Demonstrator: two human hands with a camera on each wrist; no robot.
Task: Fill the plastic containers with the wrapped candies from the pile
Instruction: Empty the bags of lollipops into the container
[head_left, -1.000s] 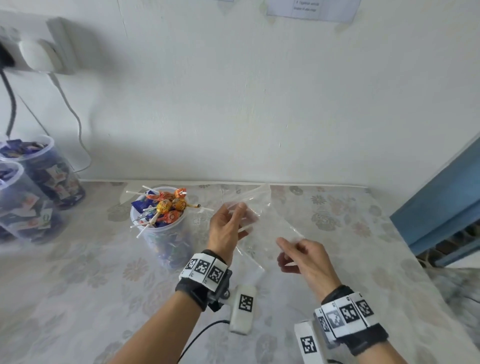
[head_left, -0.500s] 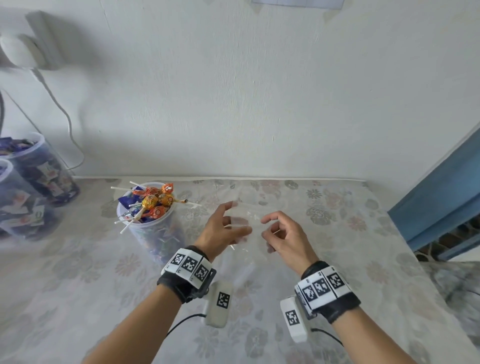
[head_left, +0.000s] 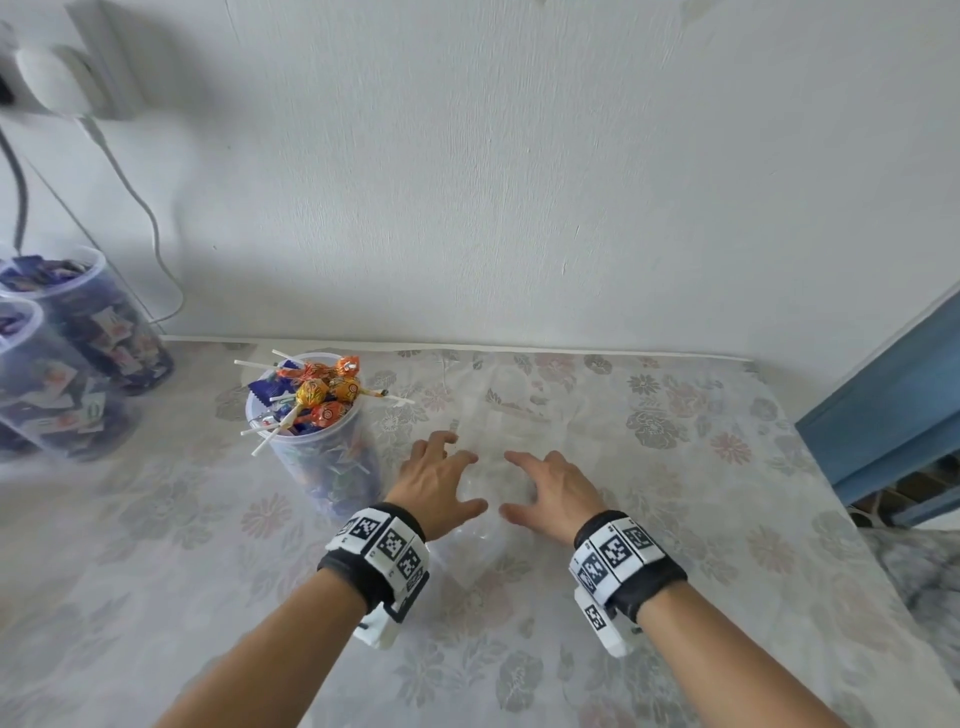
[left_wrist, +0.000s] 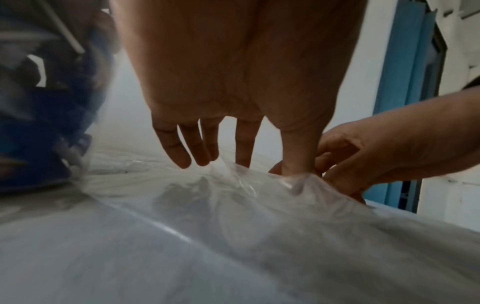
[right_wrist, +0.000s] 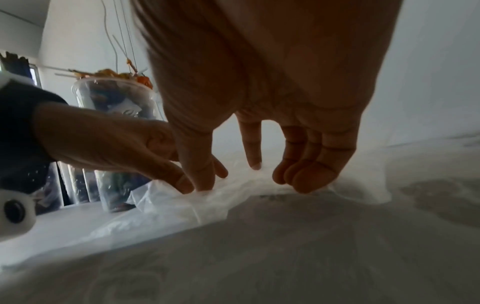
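A clear plastic bag lies empty and crumpled on the floral tablecloth, hard to see against it. My left hand and right hand rest side by side on the bag, fingers spread, thumbs nearly touching. In the left wrist view my left hand presses its fingertips onto the bag. My right hand touches the bag with its fingertips too. Left of my left hand stands a clear plastic container heaped with wrapped candies and orange lollipops. No loose candy pile is in view.
Two more clear containers full of wrapped candies stand at the far left by the wall. A white cable hangs from a wall plug above them. A blue frame stands beyond the table's right edge.
Both hands have come down from holding the bag in the air. The bag now lies on the table with both hands resting on it, side by side.
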